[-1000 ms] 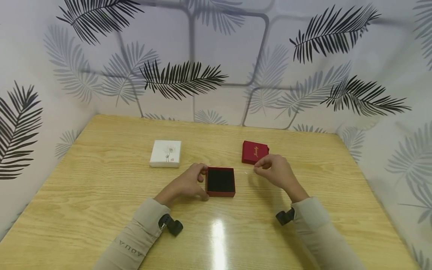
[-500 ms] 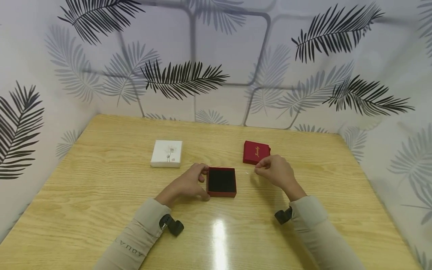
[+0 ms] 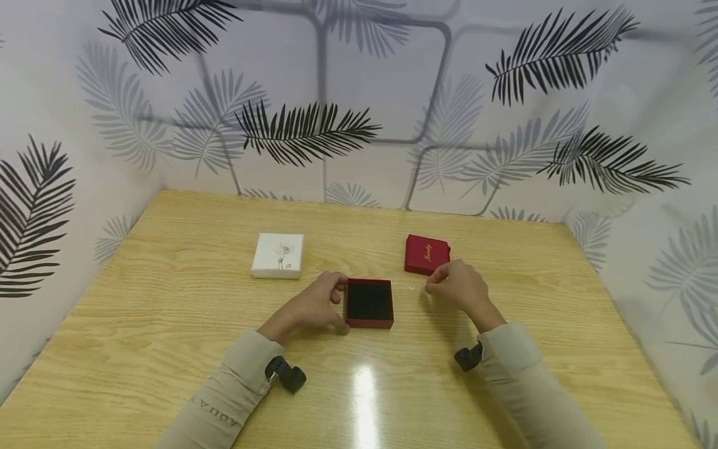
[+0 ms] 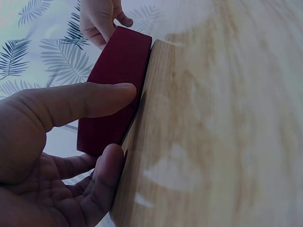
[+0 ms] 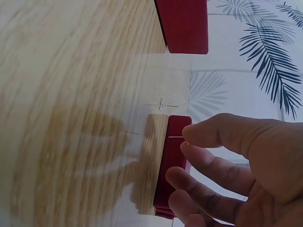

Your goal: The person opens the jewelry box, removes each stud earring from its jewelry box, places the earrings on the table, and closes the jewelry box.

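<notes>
An open red jewelry box (image 3: 369,304) with a black pad inside stands mid-table. My left hand (image 3: 316,302) holds its left side, the thumb at the front corner and fingers at the back; the left wrist view shows the thumb (image 4: 104,100) against the red wall. My right hand (image 3: 461,288) is in front of the red lid (image 3: 427,254), which has gold lettering. Between its thumb and forefinger it pinches a thin silver pin, apparently an earring (image 5: 175,137). A similar tiny silver piece (image 5: 161,105) lies on the table between the box and that hand.
A white box (image 3: 277,255) with a flower print sits at the back left of the wooden table (image 3: 196,349). Behind the table hangs a leaf-patterned backdrop (image 3: 370,81). Black straps with cameras are on both wrists.
My right hand has shifted slightly toward me and to the right, still pinching the earring. My left hand and the box have stayed in place.
</notes>
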`<state>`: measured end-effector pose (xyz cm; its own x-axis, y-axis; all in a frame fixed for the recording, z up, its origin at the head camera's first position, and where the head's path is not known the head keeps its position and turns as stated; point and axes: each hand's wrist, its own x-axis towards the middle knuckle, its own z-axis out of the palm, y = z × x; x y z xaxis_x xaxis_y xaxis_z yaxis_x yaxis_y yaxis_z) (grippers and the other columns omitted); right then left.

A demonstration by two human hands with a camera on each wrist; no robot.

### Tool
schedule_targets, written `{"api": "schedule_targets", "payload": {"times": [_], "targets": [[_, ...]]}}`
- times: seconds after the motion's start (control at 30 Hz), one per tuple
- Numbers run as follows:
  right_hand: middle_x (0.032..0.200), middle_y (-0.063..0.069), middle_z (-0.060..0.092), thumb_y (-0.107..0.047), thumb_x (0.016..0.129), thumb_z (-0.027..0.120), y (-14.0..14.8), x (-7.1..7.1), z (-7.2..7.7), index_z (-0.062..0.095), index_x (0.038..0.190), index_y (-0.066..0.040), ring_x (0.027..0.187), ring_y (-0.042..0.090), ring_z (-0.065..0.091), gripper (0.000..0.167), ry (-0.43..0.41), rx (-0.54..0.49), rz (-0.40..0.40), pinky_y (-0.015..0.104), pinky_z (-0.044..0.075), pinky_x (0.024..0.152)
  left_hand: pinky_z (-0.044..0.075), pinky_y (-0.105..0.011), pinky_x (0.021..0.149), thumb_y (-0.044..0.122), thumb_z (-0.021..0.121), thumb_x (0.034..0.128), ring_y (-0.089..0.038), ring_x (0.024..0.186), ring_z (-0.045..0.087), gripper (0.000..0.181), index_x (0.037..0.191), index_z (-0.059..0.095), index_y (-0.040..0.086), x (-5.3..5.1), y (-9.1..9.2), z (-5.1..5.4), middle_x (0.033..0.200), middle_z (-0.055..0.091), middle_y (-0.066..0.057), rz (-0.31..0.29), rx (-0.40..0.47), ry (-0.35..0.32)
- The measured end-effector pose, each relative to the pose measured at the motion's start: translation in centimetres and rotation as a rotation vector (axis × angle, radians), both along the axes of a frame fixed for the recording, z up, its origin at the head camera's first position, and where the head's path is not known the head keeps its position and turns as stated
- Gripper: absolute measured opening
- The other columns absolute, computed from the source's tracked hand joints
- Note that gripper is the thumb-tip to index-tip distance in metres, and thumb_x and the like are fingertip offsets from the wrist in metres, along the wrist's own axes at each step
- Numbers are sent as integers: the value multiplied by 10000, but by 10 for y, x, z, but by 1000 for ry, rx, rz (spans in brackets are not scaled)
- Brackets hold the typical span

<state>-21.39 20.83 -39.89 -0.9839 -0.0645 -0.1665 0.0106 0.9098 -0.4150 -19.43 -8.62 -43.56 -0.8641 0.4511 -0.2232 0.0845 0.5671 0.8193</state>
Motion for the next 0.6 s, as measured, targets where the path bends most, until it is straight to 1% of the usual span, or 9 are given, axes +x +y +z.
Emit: {"api": "schedule_targets", "payload": {"times": [0.13, 0.33, 0.6], "targets": [[870, 52, 748, -262, 858, 715, -3, -3, 0, 771, 857, -115, 734, 174, 561, 158, -36, 12, -10, 274, 409, 568, 472, -407, 986, 64, 890, 671, -235, 1096, 501, 897, 1428, 415, -5, 1, -1, 2, 1339, 467, -145, 0, 7, -2], [812, 27, 720, -242, 870, 702, -6, -5, 0, 772, 858, -113, 720, 165, 542, 147, -63, 35, -3, 269, 398, 564, 473, -406, 988, 63, 894, 669, -233, 1094, 501, 897, 1426, 418, -6, 1, -1, 3, 1340, 468, -144, 3, 2, 3], [777, 1, 689, -236, 846, 678, -9, -9, -2, 775, 835, -125, 713, 162, 527, 148, -100, 61, -16, 265, 384, 546, 476, -400, 987, 74, 904, 660, -224, 1088, 511, 900, 1421, 430, 5, 0, 0, 1, 1333, 478, -133, 3, -11, 11]]}}
